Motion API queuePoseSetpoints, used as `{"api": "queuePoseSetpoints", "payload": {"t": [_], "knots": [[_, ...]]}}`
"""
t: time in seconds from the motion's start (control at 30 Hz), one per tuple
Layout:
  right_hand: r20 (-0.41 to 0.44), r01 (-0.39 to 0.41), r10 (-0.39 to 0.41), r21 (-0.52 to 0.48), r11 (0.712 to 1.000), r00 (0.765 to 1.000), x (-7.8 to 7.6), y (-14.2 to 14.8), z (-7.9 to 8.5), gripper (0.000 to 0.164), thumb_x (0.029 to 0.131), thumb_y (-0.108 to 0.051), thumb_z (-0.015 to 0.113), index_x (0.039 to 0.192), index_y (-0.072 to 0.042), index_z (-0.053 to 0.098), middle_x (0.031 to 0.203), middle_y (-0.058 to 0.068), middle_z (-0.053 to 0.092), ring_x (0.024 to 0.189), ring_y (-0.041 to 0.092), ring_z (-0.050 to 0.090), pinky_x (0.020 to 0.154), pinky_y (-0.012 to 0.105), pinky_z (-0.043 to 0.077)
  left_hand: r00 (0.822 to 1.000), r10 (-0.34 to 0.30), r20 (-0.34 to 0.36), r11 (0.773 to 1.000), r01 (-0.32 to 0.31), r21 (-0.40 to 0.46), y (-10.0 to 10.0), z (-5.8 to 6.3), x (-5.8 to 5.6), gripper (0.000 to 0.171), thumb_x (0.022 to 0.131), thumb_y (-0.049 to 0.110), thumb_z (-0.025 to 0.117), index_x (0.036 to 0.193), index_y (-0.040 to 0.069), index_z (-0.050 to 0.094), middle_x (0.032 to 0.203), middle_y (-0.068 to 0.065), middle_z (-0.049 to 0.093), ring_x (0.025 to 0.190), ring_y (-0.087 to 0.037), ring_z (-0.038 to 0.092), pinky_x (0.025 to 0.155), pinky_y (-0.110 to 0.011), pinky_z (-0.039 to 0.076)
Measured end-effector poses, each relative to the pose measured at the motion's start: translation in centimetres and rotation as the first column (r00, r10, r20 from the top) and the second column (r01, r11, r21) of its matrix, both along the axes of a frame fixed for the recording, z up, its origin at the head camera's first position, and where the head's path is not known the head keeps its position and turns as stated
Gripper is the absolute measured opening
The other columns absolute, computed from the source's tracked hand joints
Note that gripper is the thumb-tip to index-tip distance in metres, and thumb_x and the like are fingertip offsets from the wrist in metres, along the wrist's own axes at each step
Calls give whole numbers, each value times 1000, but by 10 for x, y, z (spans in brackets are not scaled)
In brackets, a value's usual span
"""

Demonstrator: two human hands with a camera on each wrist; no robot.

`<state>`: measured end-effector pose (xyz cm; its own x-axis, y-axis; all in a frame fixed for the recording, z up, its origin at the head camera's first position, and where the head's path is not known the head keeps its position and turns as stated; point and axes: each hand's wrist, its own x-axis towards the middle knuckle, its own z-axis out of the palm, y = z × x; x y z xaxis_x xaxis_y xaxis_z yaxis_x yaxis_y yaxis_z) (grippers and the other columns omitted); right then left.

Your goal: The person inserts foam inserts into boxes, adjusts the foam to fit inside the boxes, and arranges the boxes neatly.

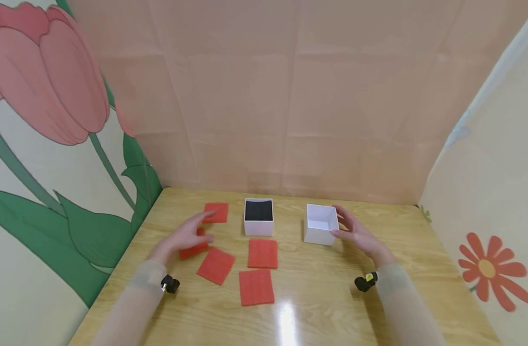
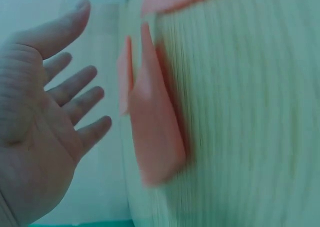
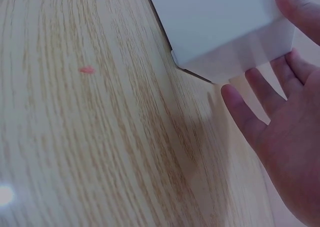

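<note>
Well, the white box is right at the right hand, to the right of the padded box. That hand holds the white box by its right side, with the thumb near the front and fingers near the back. I cannot tell if the white box sits flat on the desk or is up a little.

The left hand is to the left of the padded box, with its thumb and fingers spread apart. It is over two of the red squares: one is under its fingertips, beside the padded box, and one is partly hidden by the hand. I cannot tell if the fingertips touch the first one. A third lies nearer the person, left of the padded box. Two more lie in front of the padded box, one behind the other. A black pad fills the padded box's top.
</note>
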<state>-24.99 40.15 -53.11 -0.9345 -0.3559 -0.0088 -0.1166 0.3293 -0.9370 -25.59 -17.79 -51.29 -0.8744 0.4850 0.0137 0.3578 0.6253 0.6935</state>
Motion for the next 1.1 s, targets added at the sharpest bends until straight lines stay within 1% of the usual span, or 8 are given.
{"api": "queuePoseSetpoints", "payload": {"t": [0.07,0.13,0.23,0.33,0.5,0.7,0.97,1.1], "knots": [[4,2,-2,2,1000,1000,0,1,0,93,102,-18,73,173,-14,13,177,20,12,159,53,14,121,75,18,1000,11,16,1000,-11,-6,-9,0,7,86,95,20,85,164,1,37,165,-21,42,149,-46,42,120,-64,35],[7,3,-3,12,1000,1000,0,0,1,93,102,-19,73,173,-15,13,177,19,11,159,53,14,121,75,18,999,35,24,999,-34,-39,-17,0,13,87,94,24,86,163,0,39,164,-23,43,148,-47,42,121,-64,34],[11,2,-2,13,1000,1000,0,-1,3,93,102,-20,74,173,-17,13,178,19,11,159,53,14,121,75,17,998,59,3,993,-58,-100,-26,-3,20,89,90,30,89,160,-2,42,160,-25,45,147,-47,43,121,-65,34],[2,2,-2,10,1000,1000,0,-2,4,94,102,-19,73,173,-16,12,177,20,10,159,53,13,121,75,17,997,74,-30,983,-78,-169,-31,-7,24,92,86,36,91,157,-2,46,158,-25,47,146,-46,42,120,-64,36],[-2,8,-8,8,1000,1000,1,-1,5,94,102,-19,73,173,-15,12,177,20,10,159,53,13,121,76,15,994,102,-34,966,-107,-234,-32,-13,27,102,79,42,95,156,-3,46,158,-26,42,143,-46,40,117,-64,39],[18,12,-12,31,999,1000,2,0,3,94,102,-23,74,173,-19,13,178,17,10,159,51,14,121,77,13,992,123,-36,947,-128,-294,-33,-20,29,107,77,43,96,157,-5,45,156,-27,41,142,-47,38,117,-63,39],[3,1,-1,13,1000,1000,1,0,2,92,102,-19,72,173,-17,14,178,19,11,159,52,14,121,78,12,991,129,-43,946,-136,-293,-35,-21,29,103,78,42,96,154,-7,48,151,-27,45,136,-46,41,114,-63,42],[9,7,-7,23,1000,1000,0,1,2,93,102,-20,73,173,-17,14,178,18,11,159,52,14,121,78,13,991,128,-39,943,-134,-305,-35,-21,27,100,79,40,96,153,-7,49,149,-27,46,134,-45,43,113,-62,43]]}}
